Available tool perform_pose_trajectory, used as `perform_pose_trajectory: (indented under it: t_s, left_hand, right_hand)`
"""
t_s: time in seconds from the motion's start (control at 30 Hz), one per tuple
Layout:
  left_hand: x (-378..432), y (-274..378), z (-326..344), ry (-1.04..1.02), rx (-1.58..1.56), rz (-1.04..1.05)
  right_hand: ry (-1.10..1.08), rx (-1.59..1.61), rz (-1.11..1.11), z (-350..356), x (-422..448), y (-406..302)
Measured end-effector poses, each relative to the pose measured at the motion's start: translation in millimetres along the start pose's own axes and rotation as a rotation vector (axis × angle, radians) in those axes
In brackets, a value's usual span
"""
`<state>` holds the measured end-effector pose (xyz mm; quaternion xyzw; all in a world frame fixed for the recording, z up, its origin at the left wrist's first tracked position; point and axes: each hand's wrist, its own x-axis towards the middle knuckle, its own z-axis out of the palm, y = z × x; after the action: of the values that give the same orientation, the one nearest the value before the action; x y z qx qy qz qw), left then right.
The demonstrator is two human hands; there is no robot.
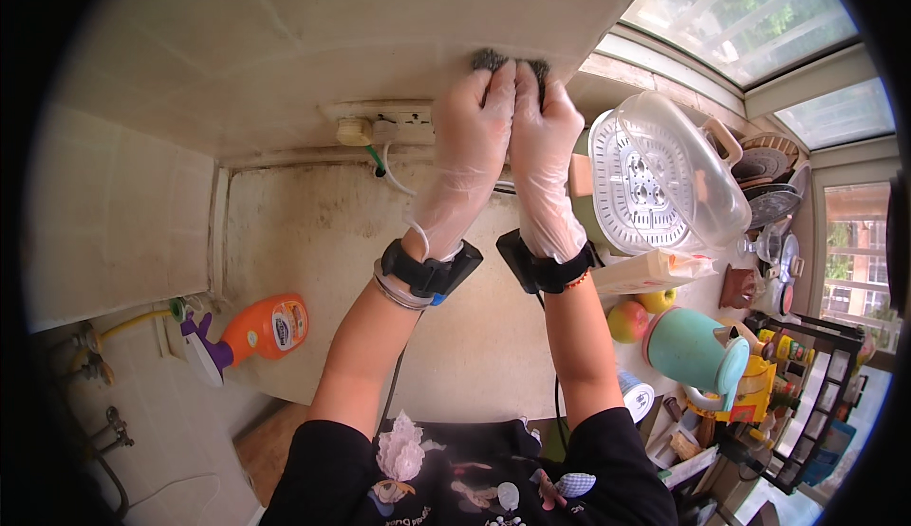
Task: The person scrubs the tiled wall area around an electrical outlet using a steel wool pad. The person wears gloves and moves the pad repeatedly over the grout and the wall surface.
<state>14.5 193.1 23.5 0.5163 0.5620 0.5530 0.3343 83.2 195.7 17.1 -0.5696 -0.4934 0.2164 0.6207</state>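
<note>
My left hand (475, 110) and my right hand (542, 113), both in clear plastic gloves, are side by side against the tiled wall (384, 42). Dark, steel-wool-like scouring material shows beyond the fingers of each: one part (490, 59) at my left hand, another (539, 67) at my right. Whether it is one piece or two cannot be told. Below my hands, a wall socket strip (416, 117) holds a yellowed plug (354, 131) and a white one. An orange spray bottle (267, 327) with a purple and white trigger head lies at the left of the stained counter (306, 241).
At the right stand a cooker with a steamer tray (640, 177) and clear lid (701, 163), a paper bag (648, 273), apples (628, 322) and a turquoise kettle (687, 348). Stacked dishes (772, 170) are near the window. Cables hang around my forearms. Pipe valves (92, 355) are at the left.
</note>
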Motion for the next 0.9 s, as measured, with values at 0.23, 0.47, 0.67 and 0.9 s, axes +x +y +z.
perform_pose_trajectory:
  t_s: [0.23, 0.47, 0.67, 0.9]
  left_hand:
    - [0, 1, 4, -0.032, -0.076, 0.003]
    - [1, 7, 3, -0.053, -0.122, 0.084]
    - [1, 17, 11, -0.040, -0.102, 0.133]
    - [-1, 8, 10, -0.051, -0.042, 0.082]
  right_hand:
    - [-0.020, -0.058, 0.014, -6, 2, -1]
    - [0.014, 0.041, -0.012, -6, 3, -4]
    - [0.028, 0.100, 0.046, -16, 12, -13]
    - [0.030, 0.032, 0.028, -12, 4, -6]
